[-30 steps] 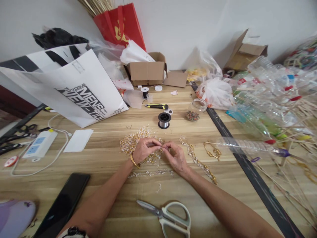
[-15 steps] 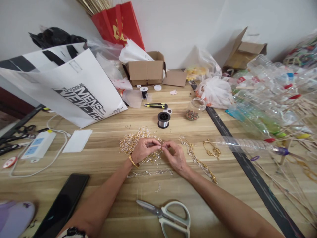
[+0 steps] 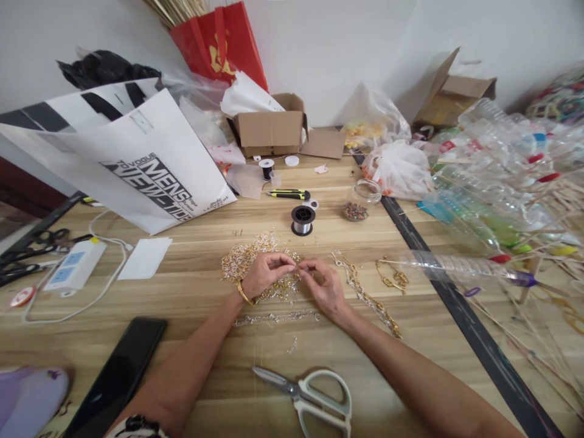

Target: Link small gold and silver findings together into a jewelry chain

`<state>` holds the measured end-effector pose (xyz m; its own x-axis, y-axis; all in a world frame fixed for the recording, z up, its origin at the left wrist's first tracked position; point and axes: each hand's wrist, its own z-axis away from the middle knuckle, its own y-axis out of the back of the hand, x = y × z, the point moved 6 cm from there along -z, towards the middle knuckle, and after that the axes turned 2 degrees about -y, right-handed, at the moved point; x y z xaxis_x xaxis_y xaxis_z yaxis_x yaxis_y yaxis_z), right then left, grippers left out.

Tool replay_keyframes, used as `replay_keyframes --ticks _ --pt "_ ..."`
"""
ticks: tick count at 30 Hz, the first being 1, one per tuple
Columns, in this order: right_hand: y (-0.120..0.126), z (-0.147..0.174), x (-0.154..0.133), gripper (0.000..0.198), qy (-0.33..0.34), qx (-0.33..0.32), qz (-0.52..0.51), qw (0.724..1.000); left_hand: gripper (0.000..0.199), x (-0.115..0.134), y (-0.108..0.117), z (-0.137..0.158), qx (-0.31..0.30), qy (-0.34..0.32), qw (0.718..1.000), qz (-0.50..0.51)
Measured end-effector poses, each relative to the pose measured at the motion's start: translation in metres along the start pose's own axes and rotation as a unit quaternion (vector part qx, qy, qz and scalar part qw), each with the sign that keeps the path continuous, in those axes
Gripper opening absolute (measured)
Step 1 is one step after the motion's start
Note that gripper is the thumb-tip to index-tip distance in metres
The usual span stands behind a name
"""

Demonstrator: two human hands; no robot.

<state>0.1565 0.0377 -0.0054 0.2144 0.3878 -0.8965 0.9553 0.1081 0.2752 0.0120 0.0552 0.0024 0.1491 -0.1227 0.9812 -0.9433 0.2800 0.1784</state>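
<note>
My left hand (image 3: 265, 277) and my right hand (image 3: 325, 286) meet fingertip to fingertip above a heap of small gold and silver beads (image 3: 244, 258). Each hand is closed in a pinch; whatever lies between the fingers is too small to make out. A gold bracelet circles my left wrist. Below the hands a silver chain (image 3: 276, 317) lies straight across the wood. Gold and silver chains (image 3: 360, 289) stretch out to the right of my right hand. White-handled scissors (image 3: 292, 387) rest nearer to me, blades pointing left.
Behind the beads stand a spool of clear wire (image 3: 303, 221), a yellow-black cutter knife (image 3: 288, 194) and a jar of beads (image 3: 356, 210). A white paper bag (image 3: 168, 164) and a phone (image 3: 116, 377) are at left. Plastic bottles (image 3: 479, 201) and sticks crowd the right.
The two hands keep nearly the same pinched pose over the beads. The whole scene has shifted very slightly to the right in view.
</note>
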Motion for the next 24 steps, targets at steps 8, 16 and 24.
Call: replay_keyframes --ticks 8,16,24 --pt "-0.0012 0.0012 0.0048 0.012 -0.019 -0.002 -0.010 1.000 0.018 0.0014 -0.0022 0.0009 -0.015 -0.005 1.000 0.000" --pt "-0.0021 0.0016 0.0039 0.012 -0.023 -0.014 -0.018 0.999 0.019 -0.0009 -0.0006 -0.0007 -0.019 -0.029 0.999 -0.038" --pt "0.0019 0.0001 -0.0047 0.017 0.026 0.012 0.030 0.999 0.018 0.0040 0.0026 0.0000 0.001 -0.041 0.997 -0.062"
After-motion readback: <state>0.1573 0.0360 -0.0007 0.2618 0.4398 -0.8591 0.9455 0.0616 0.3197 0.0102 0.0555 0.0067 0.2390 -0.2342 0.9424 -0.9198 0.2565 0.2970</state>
